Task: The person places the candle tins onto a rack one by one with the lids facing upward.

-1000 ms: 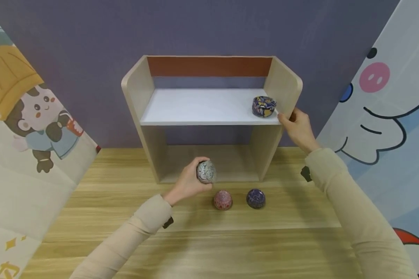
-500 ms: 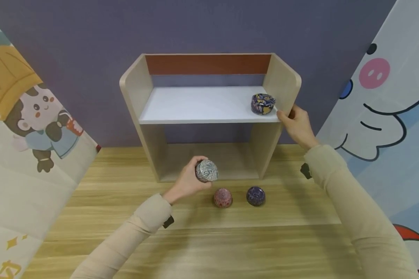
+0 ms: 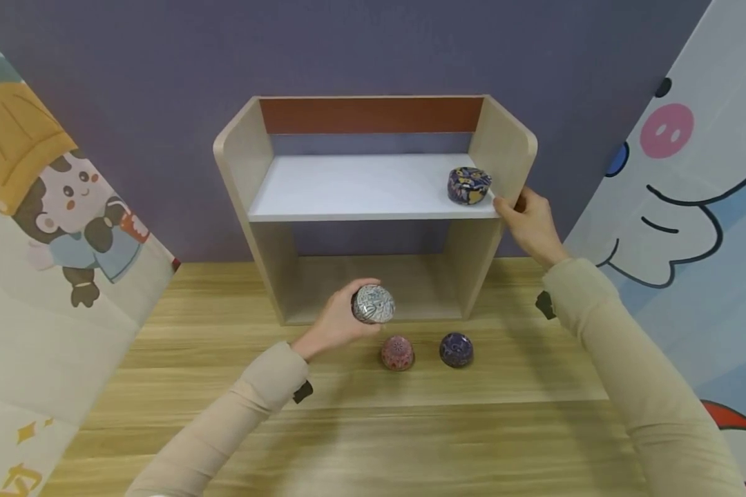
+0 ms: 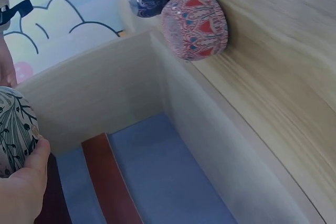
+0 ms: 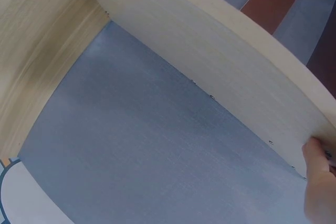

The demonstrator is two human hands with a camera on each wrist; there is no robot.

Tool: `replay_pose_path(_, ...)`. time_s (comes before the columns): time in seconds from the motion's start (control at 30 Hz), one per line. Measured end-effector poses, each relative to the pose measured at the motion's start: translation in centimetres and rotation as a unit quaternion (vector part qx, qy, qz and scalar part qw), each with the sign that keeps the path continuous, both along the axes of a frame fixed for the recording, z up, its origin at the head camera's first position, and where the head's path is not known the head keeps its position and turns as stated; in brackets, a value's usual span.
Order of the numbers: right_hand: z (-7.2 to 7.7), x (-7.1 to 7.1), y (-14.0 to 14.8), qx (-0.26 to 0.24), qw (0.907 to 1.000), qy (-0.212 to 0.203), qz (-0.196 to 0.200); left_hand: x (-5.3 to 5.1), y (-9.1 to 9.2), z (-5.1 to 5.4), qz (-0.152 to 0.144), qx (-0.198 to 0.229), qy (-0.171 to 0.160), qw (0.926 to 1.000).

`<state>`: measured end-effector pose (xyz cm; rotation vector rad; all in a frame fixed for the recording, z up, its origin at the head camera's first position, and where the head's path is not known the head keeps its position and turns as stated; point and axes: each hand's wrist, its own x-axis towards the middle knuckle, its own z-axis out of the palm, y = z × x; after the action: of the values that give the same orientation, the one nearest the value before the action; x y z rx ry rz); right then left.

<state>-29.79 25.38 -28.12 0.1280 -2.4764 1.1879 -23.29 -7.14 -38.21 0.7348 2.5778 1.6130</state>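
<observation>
My left hand [image 3: 336, 323] grips a small round tin [image 3: 374, 304] with a black-and-white leaf pattern [image 4: 16, 132], held up in front of the shelf unit's lower compartment. With the thumb at its front edge, my right hand [image 3: 534, 226] holds the right side panel [image 3: 513, 155] of the wooden shelf unit; in the right wrist view a finger lies on that panel's outer face [image 5: 220, 69]. A dark tin with a yellow floral pattern [image 3: 469, 186] sits at the right end of the white upper shelf [image 3: 348, 183], close to the right hand.
A pink-and-red patterned tin [image 3: 397, 353] and a dark blue patterned tin [image 3: 456, 350] stand on the wood-grain table [image 3: 410, 428] in front of the unit. A brown strip [image 3: 373, 115] spans the unit's top back. Cartoon-printed sheets [image 3: 690, 228] flank both sides.
The left hand has shifted slightly right with the black-and-white tin, whose patterned top has tilted a little. The right hand has kept its hold on the side panel.
</observation>
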Motion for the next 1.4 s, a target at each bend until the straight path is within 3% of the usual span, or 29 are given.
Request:
replay_pose_path(0.23, 0.2, 0.3, -0.2, 0.0, 1.0, 0.001, 0.007, -0.1, 0.0, 1.4, -0.012, 0.016, -0.021, 0.9996)
replay_pose_path(0.5, 0.3, 0.3, -0.3, -0.001, 1.0, -0.005, 0.006, -0.5, -0.2, 2.8, 0.007, 0.03, -0.011, 0.9995)
replay_pose_path(1.07, 0.2, 0.1, -0.1, -0.002, 0.9999, -0.01, 0.004, -1.5, -0.1, 4.9, 0.011, 0.005, -0.009, 0.9999)
replay_pose_path(1.23, 0.3, 0.2, -0.2, -0.002, 1.0, -0.009, 0.002, -1.8, 0.2, 5.6, 0.015, -0.008, 0.003, 0.9998)
replay_pose_path(1.4, 0.3, 0.3, -0.3, 0.001, 1.0, -0.005, -0.001, -2.4, 0.7, 7.3, 0.017, -0.018, 0.027, 0.9993)
